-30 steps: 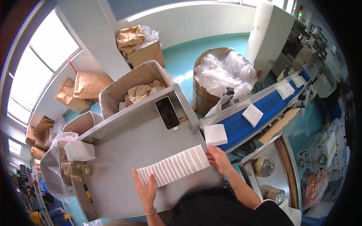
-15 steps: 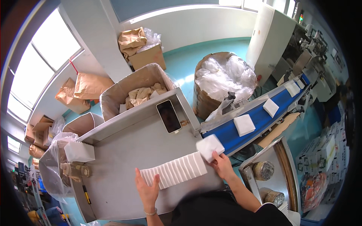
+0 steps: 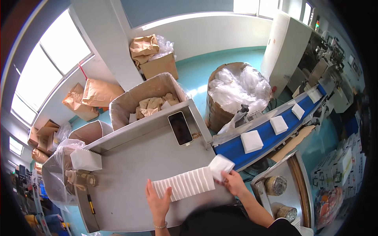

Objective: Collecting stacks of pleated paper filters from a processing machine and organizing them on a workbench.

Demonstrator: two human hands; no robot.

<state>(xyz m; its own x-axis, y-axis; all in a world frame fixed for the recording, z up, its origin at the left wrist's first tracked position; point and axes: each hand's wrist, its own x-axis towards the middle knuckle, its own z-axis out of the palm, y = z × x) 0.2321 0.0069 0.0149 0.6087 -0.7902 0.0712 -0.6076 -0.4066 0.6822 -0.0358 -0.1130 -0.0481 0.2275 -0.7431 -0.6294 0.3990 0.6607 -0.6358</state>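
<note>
A row of white, square, paper-like packs (image 3: pixel 185 184) stands on edge across the grey metal work table (image 3: pixel 130 188). At the row's left end is my left hand (image 3: pixel 159 202), its thumb and fingers spread apart against the end pack. My right hand (image 3: pixel 234 183) pinches a single white square pack (image 3: pixel 221 166) by its lower right edge, beside the row's right end. That pack is tilted and slightly blurred. On the blue conveyor belt (image 3: pixel 264 138) up to the right, several similar packs lie spaced out, the nearest white pack (image 3: pixel 252 141) close to the table.
A phone (image 3: pixel 180 128) lies by the table's far edge. At its left side are another white stack (image 3: pixel 86 159), clear tape rolls (image 3: pixel 84 179) and a yellow-black cutter (image 3: pixel 91 204). Beyond stand a carton of brown paper (image 3: pixel 147 96) and a drum of plastic film (image 3: pixel 238 92).
My right hand has brought the pack slightly down, closer to the row's right end. Packs on the belt have come nearer to the table. The whole view has shifted a little.
</note>
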